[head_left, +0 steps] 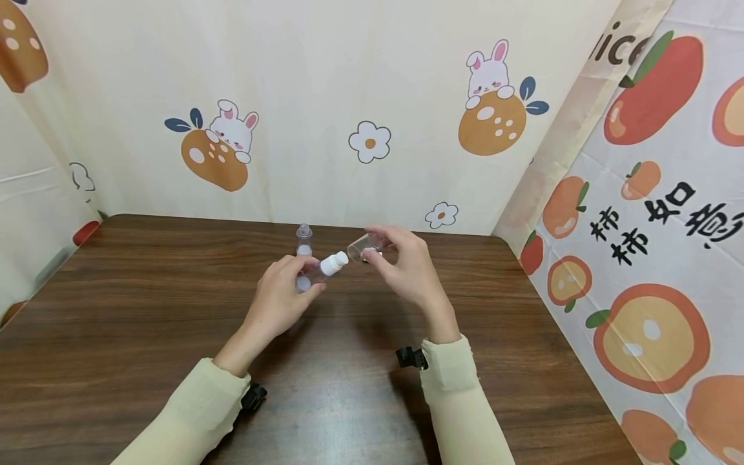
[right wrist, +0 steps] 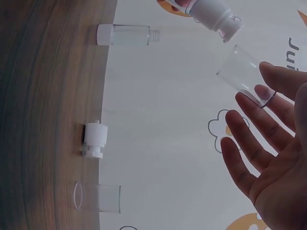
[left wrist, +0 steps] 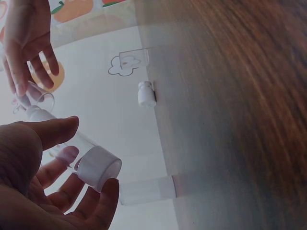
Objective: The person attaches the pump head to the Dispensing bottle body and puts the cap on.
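Note:
My left hand (head_left: 280, 296) grips a clear pump bottle (head_left: 316, 274) round its body, tilted with its white pump head (head_left: 334, 263) up and to the right. The bottle's white base (left wrist: 100, 166) shows below the fingers in the left wrist view. A clear cap (right wrist: 243, 76) is pinched by its closed end between the thumb and fingers of my right hand (head_left: 409, 268). The cap's open end faces the pump head, with a small gap between them in the right wrist view.
A second clear bottle (right wrist: 132, 35) with a bare threaded neck stands on the wooden table (head_left: 145, 323) behind my left hand. Towards the right, a loose white pump head (right wrist: 95, 136) and another clear cap (right wrist: 110, 199) stand near the printed curtain (head_left: 314, 161).

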Tool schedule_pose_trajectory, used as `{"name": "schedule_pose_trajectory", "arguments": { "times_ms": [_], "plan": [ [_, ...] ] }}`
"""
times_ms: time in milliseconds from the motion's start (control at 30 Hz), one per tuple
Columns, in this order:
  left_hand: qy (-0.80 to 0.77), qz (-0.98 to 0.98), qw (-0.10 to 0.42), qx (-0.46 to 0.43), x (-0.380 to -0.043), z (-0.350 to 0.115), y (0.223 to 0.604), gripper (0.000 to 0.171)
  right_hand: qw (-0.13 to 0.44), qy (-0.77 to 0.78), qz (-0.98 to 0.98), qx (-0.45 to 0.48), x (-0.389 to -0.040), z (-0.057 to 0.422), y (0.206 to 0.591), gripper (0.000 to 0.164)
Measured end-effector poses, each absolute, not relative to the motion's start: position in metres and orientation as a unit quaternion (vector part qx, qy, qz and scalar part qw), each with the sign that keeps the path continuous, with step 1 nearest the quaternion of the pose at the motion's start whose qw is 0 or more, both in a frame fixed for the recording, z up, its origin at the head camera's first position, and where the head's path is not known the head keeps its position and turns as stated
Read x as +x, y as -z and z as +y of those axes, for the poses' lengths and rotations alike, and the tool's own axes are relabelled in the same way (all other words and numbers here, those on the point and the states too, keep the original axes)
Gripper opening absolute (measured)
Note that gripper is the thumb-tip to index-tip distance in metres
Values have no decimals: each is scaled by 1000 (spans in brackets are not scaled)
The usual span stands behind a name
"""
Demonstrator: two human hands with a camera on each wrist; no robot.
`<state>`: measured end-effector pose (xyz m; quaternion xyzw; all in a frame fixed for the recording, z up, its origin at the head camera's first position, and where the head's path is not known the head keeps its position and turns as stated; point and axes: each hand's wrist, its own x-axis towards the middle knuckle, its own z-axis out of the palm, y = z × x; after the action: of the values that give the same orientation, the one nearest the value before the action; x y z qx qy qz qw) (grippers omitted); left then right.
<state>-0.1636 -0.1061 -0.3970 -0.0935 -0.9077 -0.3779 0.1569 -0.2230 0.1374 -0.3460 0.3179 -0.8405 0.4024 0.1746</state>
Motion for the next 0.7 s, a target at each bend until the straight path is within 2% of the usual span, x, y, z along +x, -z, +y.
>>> {"name": "schedule_pose_trajectory", "arguments": {
  "times_ms": [400, 700],
  "plan": [
    [379, -907, 156, -96, -164, -106, 398, 35, 155, -415, -831, 336, -218, 130, 343, 39],
    [376, -907, 162, -101, -164, -106, 398, 34, 163, -414, -827, 343, -217, 129, 344, 38]
  ]
}}
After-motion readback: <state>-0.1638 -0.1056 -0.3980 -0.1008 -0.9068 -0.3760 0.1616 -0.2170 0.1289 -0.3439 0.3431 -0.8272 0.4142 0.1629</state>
